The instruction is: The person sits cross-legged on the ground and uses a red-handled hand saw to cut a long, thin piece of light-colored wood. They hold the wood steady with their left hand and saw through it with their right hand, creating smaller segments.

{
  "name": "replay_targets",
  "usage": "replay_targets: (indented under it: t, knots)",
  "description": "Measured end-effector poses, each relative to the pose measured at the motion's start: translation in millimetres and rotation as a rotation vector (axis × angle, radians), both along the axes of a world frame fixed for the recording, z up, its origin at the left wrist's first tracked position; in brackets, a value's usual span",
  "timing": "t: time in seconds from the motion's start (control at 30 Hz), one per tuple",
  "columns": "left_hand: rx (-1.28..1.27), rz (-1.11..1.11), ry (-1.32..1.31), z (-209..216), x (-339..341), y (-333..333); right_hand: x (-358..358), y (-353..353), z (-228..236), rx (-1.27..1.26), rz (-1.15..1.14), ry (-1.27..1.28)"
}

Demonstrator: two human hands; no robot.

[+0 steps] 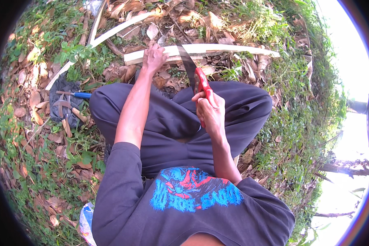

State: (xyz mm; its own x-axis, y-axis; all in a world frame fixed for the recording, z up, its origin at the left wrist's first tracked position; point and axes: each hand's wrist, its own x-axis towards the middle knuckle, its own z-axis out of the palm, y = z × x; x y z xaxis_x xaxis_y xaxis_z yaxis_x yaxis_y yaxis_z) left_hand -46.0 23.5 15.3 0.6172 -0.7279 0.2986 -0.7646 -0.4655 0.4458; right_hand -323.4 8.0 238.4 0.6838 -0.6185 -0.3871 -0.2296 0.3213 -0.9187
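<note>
Head view: what do the two hands have?

The right hand point(211, 110) is closed around the handle of a red-handled saw point(201, 82). The left hand point(153, 59) is on a pale wood strip point(233, 48), near its left end, fingers bent.

Gripping it, or just pressing down?

I can't tell; the back of the hand hides the fingers' undersides.

And where is the strip?

Lying crosswise on the leaf-strewn ground, just beyond the person's crossed legs point(233, 104). The blade crosses it to the right of the left hand, its tip past the far edge. Whether the teeth bite in, I can't make out.

Anything around?

To the left, a blue-handled tool point(82, 95) and some wooden-handled tools point(67, 128) lie by a dark plastic sheet point(71, 86). Another pale strip point(123, 26) slants across the leaves at upper left.
</note>
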Motion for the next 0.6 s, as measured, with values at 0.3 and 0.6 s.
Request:
replay_targets:
  t: [0.3, 0.6]
  knots:
    - [-0.007, -0.011, 0.052, -6, 9, 5, 2, 2, -4, -0.024, 0.026, 0.006]
    - [-0.055, 0.005, -0.007, -11, 8, 8, 12, 11, 6, -0.017, 0.030, 0.046]
